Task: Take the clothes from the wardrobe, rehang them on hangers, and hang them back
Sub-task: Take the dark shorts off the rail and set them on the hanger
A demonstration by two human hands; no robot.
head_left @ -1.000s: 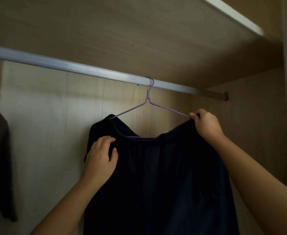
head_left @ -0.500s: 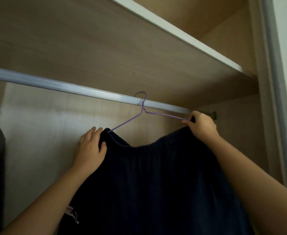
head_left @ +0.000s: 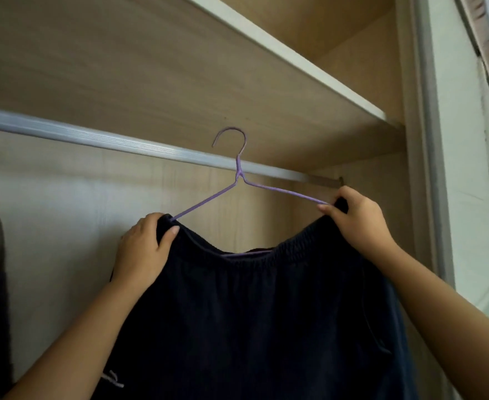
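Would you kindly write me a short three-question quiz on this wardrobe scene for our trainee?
1. True or false: the hook of the hanger rests on the rail.
2. Multiple choice: what does the left hand grip? A) the rail B) a top corner of the dark garment C) nothing
3. Fill in: the hanger is ___ in colour.

Key
1. False: the hook is raised above the rail.
2. B
3. purple
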